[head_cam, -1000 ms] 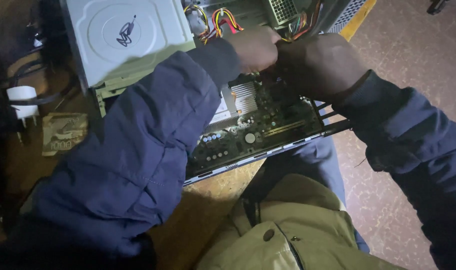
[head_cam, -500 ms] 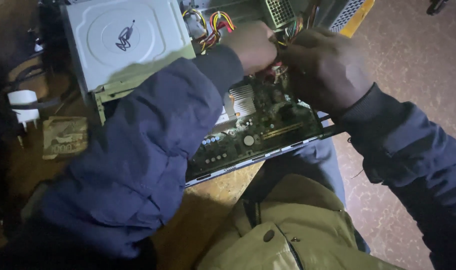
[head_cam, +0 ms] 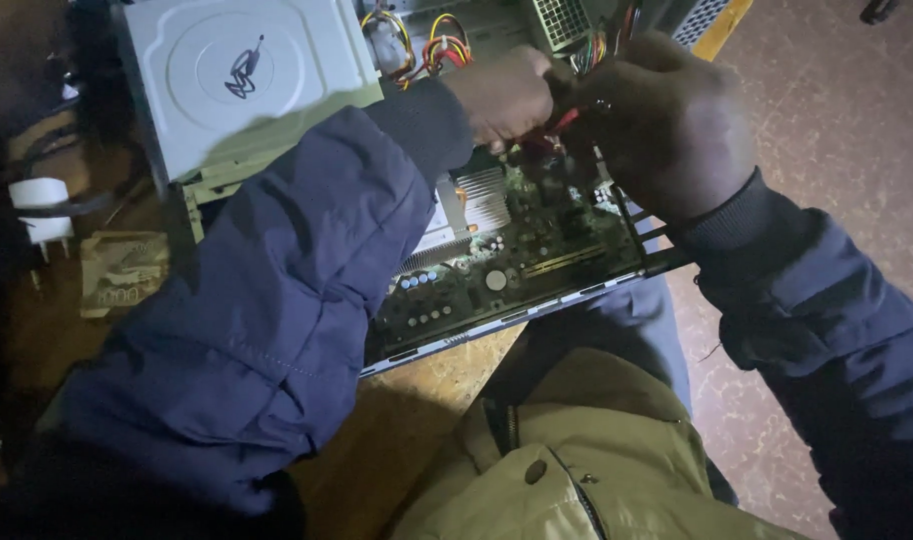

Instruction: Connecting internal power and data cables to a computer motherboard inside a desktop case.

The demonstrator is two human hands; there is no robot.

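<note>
At upper centre, the left hand [head_cam: 502, 95] and right hand [head_cam: 667, 125] meet, fingers pinching a thin red wire [head_cam: 565, 120] above the green circuit board [head_cam: 497, 275] inside the open grey metal computer case [head_cam: 247, 75].

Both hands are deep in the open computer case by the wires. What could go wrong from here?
The left hand and right hand pinch a red wire above the circuit board; tugging might strain it. The case edge overhangs the table, so it could tip.

The head camera looks steeply down, close over an open computer case [head_cam: 497, 260] at the table edge.
</note>
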